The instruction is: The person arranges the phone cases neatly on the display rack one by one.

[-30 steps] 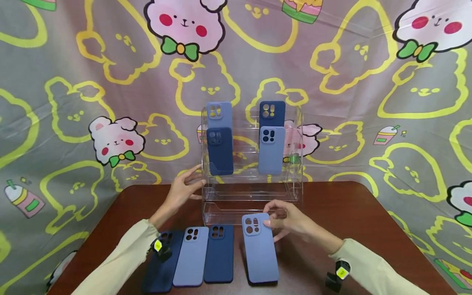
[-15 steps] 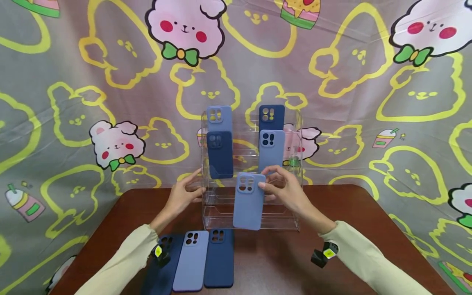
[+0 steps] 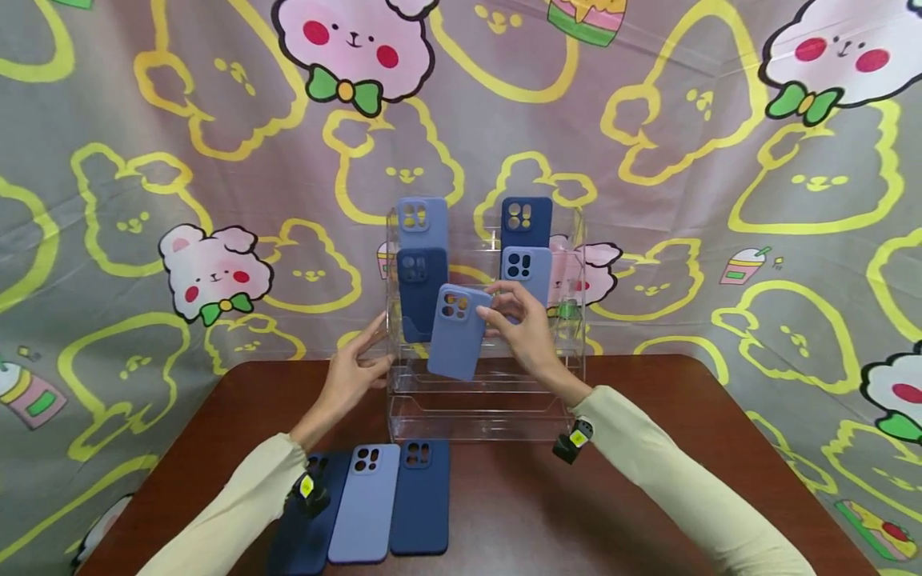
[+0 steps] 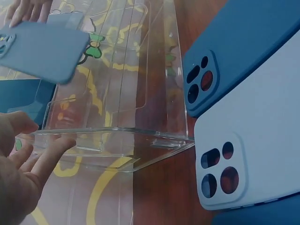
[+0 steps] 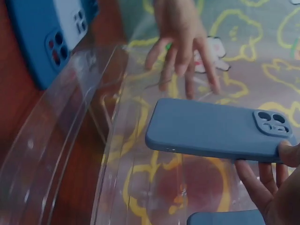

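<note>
Light-blue, rectangular, silicone-looking phone case is being pinched at its upper right edge by the right hand, before a clear plastic tiered rack.
Long axis is being held near upright, top tipped right, between both hands, nearer the right. Left hand is being held fingers spread at the rack's left side; contact can't be told. Dark-blue silicone-looking case behind is being partly covered; held case's camera end is being cut off in left wrist view.

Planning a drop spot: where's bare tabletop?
Bare: table between the rightmost flat case and right sleeve; also right of the clear rack. Crowded: front left, three flat cases; at the rack, left hand, right hand, held case, racked cases.
</note>
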A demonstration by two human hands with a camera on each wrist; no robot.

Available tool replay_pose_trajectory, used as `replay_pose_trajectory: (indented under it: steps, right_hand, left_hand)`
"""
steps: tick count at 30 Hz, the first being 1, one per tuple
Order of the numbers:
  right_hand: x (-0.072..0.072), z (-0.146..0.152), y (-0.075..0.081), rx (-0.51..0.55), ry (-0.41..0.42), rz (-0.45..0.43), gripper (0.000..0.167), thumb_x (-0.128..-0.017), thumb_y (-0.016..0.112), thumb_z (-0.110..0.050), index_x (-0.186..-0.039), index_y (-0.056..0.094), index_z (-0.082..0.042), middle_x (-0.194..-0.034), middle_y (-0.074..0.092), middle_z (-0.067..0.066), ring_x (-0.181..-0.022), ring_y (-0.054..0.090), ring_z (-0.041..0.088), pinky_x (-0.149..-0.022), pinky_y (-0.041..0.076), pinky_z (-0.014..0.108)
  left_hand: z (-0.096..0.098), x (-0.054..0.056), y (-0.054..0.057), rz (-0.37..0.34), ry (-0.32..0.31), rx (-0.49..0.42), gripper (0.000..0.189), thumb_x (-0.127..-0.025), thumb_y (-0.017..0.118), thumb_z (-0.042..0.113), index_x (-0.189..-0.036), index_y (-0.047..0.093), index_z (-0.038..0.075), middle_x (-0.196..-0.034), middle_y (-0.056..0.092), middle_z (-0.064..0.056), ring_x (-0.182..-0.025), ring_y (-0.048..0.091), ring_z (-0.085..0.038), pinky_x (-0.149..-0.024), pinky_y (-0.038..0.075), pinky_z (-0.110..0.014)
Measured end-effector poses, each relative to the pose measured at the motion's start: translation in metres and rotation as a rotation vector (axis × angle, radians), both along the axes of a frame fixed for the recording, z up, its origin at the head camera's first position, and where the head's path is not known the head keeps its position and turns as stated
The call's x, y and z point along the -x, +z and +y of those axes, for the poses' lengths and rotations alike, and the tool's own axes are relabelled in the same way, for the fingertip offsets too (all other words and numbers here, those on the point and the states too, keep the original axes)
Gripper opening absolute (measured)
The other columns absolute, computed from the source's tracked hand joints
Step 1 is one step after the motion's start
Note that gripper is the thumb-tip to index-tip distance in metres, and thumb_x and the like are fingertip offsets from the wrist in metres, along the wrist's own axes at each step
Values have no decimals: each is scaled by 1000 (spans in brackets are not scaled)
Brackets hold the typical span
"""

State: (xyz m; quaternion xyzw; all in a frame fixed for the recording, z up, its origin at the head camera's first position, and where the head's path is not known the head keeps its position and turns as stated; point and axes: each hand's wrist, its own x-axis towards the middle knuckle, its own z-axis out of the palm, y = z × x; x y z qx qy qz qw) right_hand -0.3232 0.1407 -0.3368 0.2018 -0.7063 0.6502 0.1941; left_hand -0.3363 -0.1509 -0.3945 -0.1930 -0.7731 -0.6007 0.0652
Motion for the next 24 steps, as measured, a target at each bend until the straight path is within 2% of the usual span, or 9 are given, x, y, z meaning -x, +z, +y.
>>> replay_pose_trajectory:
  steps: [6, 10, 12, 17, 19, 24]
  right_hand:
    - [14, -10, -7, -34, -22, 42, 32, -95, 75, 1, -125, 64, 5, -92, 65, 20, -84, 70, 13, -70, 68, 48]
    - [20, -14, -10, -44, -4, 36, 30, -94, 75, 2, -123, 66, 7, -95, 67, 26, -82, 70, 16, -71, 66, 56]
    - [23, -17, -12, -43, -1, 33, 29, -94, 75, 3, -121, 67, 7, -96, 67, 25, -82, 70, 15, -71, 66, 56]
    - [28, -28, -17, -34, 10, 25, 27, -94, 75, 4, -120, 68, 7, -96, 65, 20, -82, 69, 13, -68, 68, 44]
    - [28, -32, -18, -39, 22, 26, 26, -94, 76, 2, -119, 69, 5, -96, 65, 20, -81, 70, 13, -68, 68, 43]
    - [30, -42, -22, -88, 37, 40, 24, -96, 75, -3, -120, 72, 1, -95, 67, 21, -82, 73, 25, -67, 67, 33]
  left_hand:
    - [-1, -1, 2, -18, 20, 4, 75, -98, 66, -8, -163, 40, 18, -155, 49, -29, -111, 69, -49, -67, 68, -35]
    - [2, 1, 2, -11, 17, 5, 74, -98, 66, -5, -163, 40, 19, -154, 49, -30, -112, 69, -49, -67, 68, -35]
    - [3, 2, 3, -2, 17, 8, 73, -98, 66, -4, -162, 40, 19, -154, 49, -30, -112, 69, -49, -67, 67, -35]
    - [3, 3, 2, -9, 24, 12, 72, -98, 66, -4, -162, 40, 18, -152, 50, -31, -112, 69, -49, -68, 67, -35]
    - [2, 2, 2, -18, 25, 13, 72, -98, 66, -5, -162, 41, 17, -151, 51, -32, -112, 69, -49, -68, 67, -36]
    - [-1, 0, 1, -24, 29, 6, 70, -98, 66, -5, -161, 43, 16, -150, 52, -32, -113, 69, -48, -67, 68, -35]
